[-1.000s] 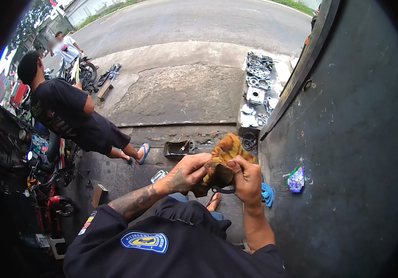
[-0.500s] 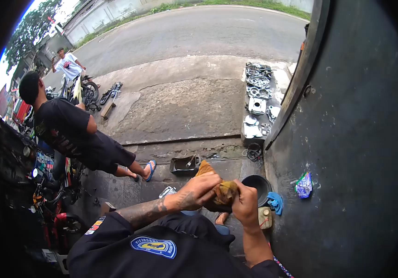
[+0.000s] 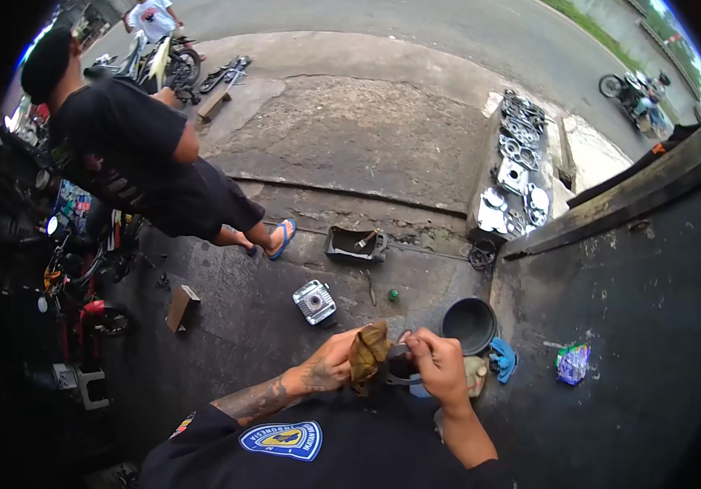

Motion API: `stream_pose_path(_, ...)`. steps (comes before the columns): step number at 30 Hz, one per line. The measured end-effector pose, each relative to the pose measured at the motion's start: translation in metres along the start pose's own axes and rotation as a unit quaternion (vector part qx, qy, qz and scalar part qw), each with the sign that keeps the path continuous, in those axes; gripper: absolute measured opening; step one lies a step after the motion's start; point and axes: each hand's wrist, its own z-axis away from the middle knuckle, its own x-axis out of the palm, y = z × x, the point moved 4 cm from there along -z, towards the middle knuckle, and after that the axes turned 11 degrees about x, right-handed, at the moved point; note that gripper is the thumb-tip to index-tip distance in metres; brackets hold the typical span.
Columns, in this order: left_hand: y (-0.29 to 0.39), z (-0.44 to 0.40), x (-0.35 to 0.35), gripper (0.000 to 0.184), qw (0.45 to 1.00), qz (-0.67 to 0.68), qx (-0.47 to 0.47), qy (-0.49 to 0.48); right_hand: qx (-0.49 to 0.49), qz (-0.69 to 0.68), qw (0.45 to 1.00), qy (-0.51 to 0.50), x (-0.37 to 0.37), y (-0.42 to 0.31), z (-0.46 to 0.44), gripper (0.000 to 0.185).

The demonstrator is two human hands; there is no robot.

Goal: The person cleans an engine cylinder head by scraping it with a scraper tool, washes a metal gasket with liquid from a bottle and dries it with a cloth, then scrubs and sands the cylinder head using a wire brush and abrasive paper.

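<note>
My left hand point(image 3: 329, 363), with its tattooed forearm, is closed on a stained yellow-brown cloth point(image 3: 368, 355) in front of my chest. Just to the right, my right hand point(image 3: 440, 363) is closed on a dark ring-like part point(image 3: 402, 368), gripped near its upper edge between thumb and fingers. The cloth lies beside the part's left side. Part of the dark piece is hard to make out against my dark shirt.
A metal engine part point(image 3: 315, 302), an open black box point(image 3: 354, 244) and a black basin point(image 3: 469, 324) are on the floor. Metal parts point(image 3: 516, 175) line a ledge. Another person point(image 3: 122, 147) stands at left near motorcycles. A blue cloth point(image 3: 503, 359) lies by the wall.
The view has turned right and down. The cloth, earlier bunched between both hands, is now at my left hand, and the dark part shows at my right. A motorcycle has appeared on the road.
</note>
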Motion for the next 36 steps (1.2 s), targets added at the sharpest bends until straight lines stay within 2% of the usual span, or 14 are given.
stream_pose_path(2,0.009,-0.003,-0.021,0.009,0.987,-0.156,-0.033,-0.005,-0.058,0.050,0.997,-0.022,0.032,-0.001,-0.014,0.024)
stream_pose_path(3,0.008,0.004,-0.033,0.008,0.977,-0.210,-0.032,0.015,-0.024,0.061,0.996,-0.060,0.045,-0.006,-0.019,0.025)
stream_pose_path(6,-0.001,0.028,-0.064,0.026,0.962,-0.249,-0.035,0.110,-0.041,-0.006,0.998,-0.039,0.085,-0.004,-0.033,0.021)
stream_pose_path(8,-0.025,0.063,-0.094,0.039,0.930,-0.235,-0.128,0.251,0.043,-0.051,0.994,-0.083,0.093,-0.004,-0.039,0.024)
stream_pose_path(11,-0.049,0.109,-0.131,0.044,0.910,-0.242,-0.236,0.240,0.043,-0.093,0.994,-0.026,0.093,0.003,-0.050,0.025)
stream_pose_path(13,-0.057,0.128,-0.124,0.046,0.929,-0.086,-0.248,0.260,0.041,-0.099,0.994,-0.024,0.098,0.012,-0.059,0.026)
stream_pose_path(14,-0.058,0.122,-0.117,0.046,0.929,-0.086,-0.251,0.256,0.031,-0.087,0.995,-0.045,0.102,0.015,-0.066,0.026)
stream_pose_path(15,-0.051,0.102,-0.102,0.048,0.942,-0.170,-0.177,0.228,0.013,-0.112,0.992,-0.049,0.105,0.013,-0.069,0.027)
stream_pose_path(22,-0.038,0.015,-0.066,0.045,0.951,-0.130,-0.192,0.206,0.006,-0.116,0.992,-0.044,0.079,0.026,-0.083,0.023)
stream_pose_path(24,-0.044,-0.008,-0.053,0.040,0.934,0.000,-0.240,0.265,-0.034,-0.087,0.996,-0.007,0.055,0.018,-0.088,0.025)
stream_pose_path(28,-0.076,-0.034,-0.029,0.032,0.872,0.133,-0.281,0.377,0.125,-0.226,0.956,-0.143,0.015,0.035,-0.112,0.037)
stream_pose_path(30,-0.081,-0.073,-0.026,0.028,0.834,0.108,-0.198,0.503,0.061,-0.217,0.962,-0.152,-0.016,0.027,-0.126,0.042)
stream_pose_path(32,-0.076,-0.109,-0.008,0.025,0.815,0.110,-0.157,0.547,0.009,-0.164,0.974,-0.154,-0.039,0.026,-0.135,0.043)
stream_pose_path(36,-0.090,-0.160,0.035,0.029,0.885,0.074,-0.160,0.430,-0.031,-0.139,0.989,-0.039,-0.092,0.026,-0.160,0.035)
